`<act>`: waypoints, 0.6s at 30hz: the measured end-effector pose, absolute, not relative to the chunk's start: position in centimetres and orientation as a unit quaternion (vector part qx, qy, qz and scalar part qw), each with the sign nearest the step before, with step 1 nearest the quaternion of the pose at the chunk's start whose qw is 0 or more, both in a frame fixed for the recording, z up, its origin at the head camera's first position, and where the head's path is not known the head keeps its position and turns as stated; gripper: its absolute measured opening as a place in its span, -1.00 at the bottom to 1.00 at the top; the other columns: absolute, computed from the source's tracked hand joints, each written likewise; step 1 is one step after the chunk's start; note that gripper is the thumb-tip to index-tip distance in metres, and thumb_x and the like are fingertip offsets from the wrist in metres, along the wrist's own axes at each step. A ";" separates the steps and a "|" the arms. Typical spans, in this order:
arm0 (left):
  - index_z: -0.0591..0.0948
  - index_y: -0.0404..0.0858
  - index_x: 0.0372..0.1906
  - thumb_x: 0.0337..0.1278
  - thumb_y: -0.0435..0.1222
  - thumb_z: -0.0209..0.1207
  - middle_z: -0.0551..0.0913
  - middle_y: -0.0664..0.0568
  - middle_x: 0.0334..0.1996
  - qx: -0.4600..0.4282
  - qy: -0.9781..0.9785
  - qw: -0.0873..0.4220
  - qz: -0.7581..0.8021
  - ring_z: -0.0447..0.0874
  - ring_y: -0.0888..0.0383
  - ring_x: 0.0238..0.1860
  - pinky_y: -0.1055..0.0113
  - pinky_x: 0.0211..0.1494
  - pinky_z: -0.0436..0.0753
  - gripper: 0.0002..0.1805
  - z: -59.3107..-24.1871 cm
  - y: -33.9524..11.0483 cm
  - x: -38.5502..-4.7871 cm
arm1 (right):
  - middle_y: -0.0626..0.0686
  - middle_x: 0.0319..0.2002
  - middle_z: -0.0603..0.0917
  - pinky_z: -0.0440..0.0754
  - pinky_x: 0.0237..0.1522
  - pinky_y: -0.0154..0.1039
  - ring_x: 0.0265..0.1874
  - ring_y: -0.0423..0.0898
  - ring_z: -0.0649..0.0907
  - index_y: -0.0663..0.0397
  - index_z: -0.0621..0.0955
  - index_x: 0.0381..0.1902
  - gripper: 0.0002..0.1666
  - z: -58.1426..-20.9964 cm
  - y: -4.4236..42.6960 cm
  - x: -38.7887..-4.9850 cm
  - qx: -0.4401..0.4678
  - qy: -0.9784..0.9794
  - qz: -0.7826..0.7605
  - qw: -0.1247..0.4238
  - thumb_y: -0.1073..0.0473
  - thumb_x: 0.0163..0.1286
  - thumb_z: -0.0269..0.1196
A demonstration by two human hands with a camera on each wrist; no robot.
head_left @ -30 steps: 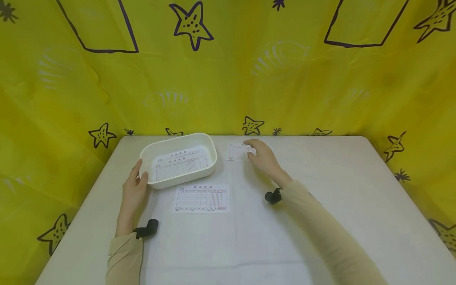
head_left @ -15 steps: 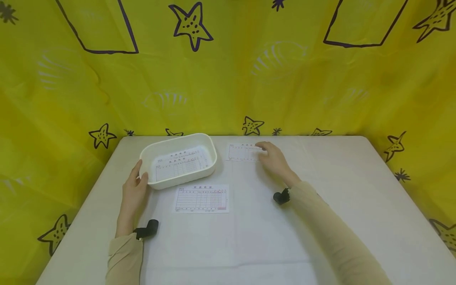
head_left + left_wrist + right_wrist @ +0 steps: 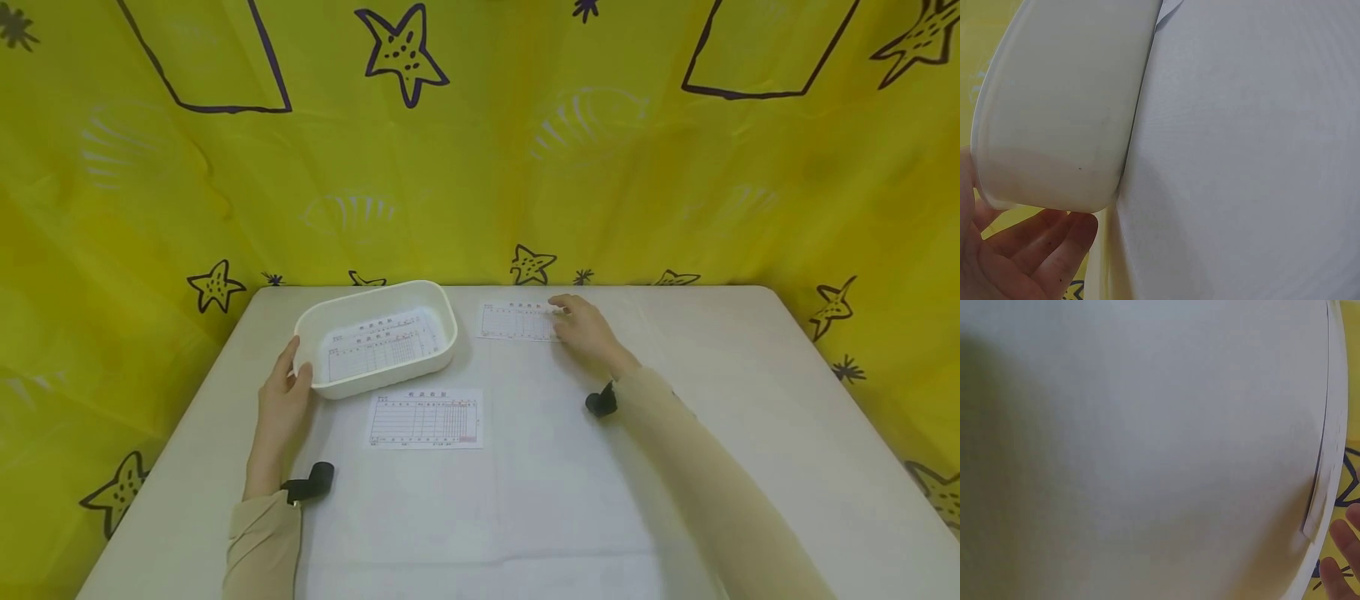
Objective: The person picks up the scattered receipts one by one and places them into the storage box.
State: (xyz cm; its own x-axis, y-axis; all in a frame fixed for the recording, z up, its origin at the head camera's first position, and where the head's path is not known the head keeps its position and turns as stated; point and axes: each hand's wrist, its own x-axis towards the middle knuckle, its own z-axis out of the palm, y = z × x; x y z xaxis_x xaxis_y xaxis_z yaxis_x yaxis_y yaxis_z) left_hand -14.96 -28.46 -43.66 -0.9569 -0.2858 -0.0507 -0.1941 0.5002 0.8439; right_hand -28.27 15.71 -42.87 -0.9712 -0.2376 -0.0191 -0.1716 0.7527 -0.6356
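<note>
My left hand [image 3: 282, 400] holds the left end of a white plastic tray [image 3: 442, 333], fingers and thumb spread around its corner. In the left wrist view, the fingers [image 3: 1075, 240] bend against the tray's end wall [image 3: 1060, 112]. Several printed forms [image 3: 375, 353] lie overlapping inside the tray. Another form [image 3: 425, 419] lies flat on the table before it. At the back, my right hand [image 3: 592, 333] is at the right end of a further form [image 3: 515, 321], fingers loosely bent and nothing gripped. In the right wrist view, fingertips [image 3: 1344, 540] show beyond that form's edge [image 3: 1317, 512].
A white cloth covers the table [image 3: 555, 500]. A yellow curtain [image 3: 480, 167] with drawn stars hangs right behind the table's back edge. Black wrist cameras [image 3: 309, 482] stick out inward from both forearms.
My right hand has slid right along the back form to its right end, uncovering more of it. The left hand, tray and front form have stayed in place.
</note>
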 end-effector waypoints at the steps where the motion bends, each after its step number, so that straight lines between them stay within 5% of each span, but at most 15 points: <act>1: -0.08 0.23 0.52 0.44 0.04 -0.24 -0.10 0.07 0.56 0.139 -0.865 0.049 -0.480 0.08 -0.30 0.47 -0.22 0.47 0.15 -0.37 -43.7 -28.5 -15.0 | 0.27 0.35 0.36 0.29 0.39 0.17 0.32 0.25 0.37 0.17 0.33 0.36 -0.37 -42.9 15.7 -28.4 -0.110 0.936 -0.331 0.052 0.34 0.30 0.04; 18: -0.07 0.19 0.53 0.45 0.01 -0.24 -0.09 0.02 0.56 0.142 -0.865 0.048 -0.478 0.07 -0.32 0.47 -0.22 0.47 0.16 -0.38 -43.4 -28.3 -15.0 | 0.32 0.39 0.29 0.14 0.47 0.15 0.41 0.26 0.26 0.25 0.23 0.41 -0.26 -43.3 16.4 -29.4 -0.126 0.952 -0.272 0.063 0.26 0.29 0.15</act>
